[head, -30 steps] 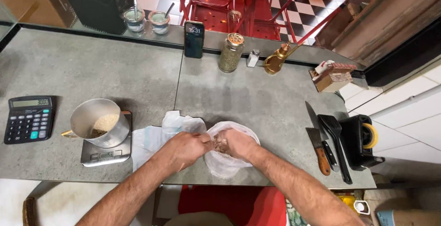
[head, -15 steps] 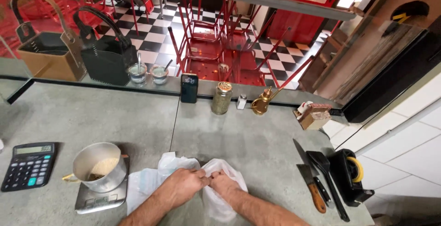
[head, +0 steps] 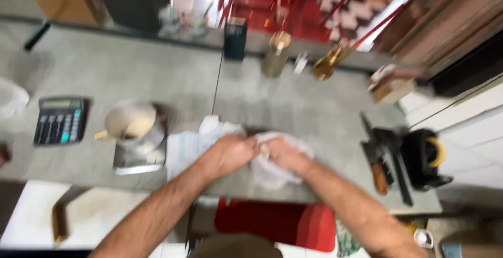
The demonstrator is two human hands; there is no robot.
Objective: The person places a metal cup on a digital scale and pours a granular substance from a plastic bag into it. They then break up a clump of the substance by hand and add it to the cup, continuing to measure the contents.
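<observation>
The whole view is smeared by motion, so edges and small details are hard to make out. The fingertips of both hands are hidden where they meet, and whatever small thing is pinched between them cannot be identified. The left hand is seen curled closed on the gathered top of a white plastic bag; the right hand is closed on the same bunched plastic from the other side. The bag is lying on the grey counter, near its front edge, between the two hands and partly covered by them. More crumpled white plastic is spread just left of the bag; its extent cannot be told.

One metal cup is seen standing on one small scale, left of the hands, its contents blurred. One calculator is lying further left. Two dark knives can be counted at the right, beside one black tape holder. At the counter's back edge one dark phone, one gold-capped jar and one brass object are found. At the left edge a white shape is cut off.
</observation>
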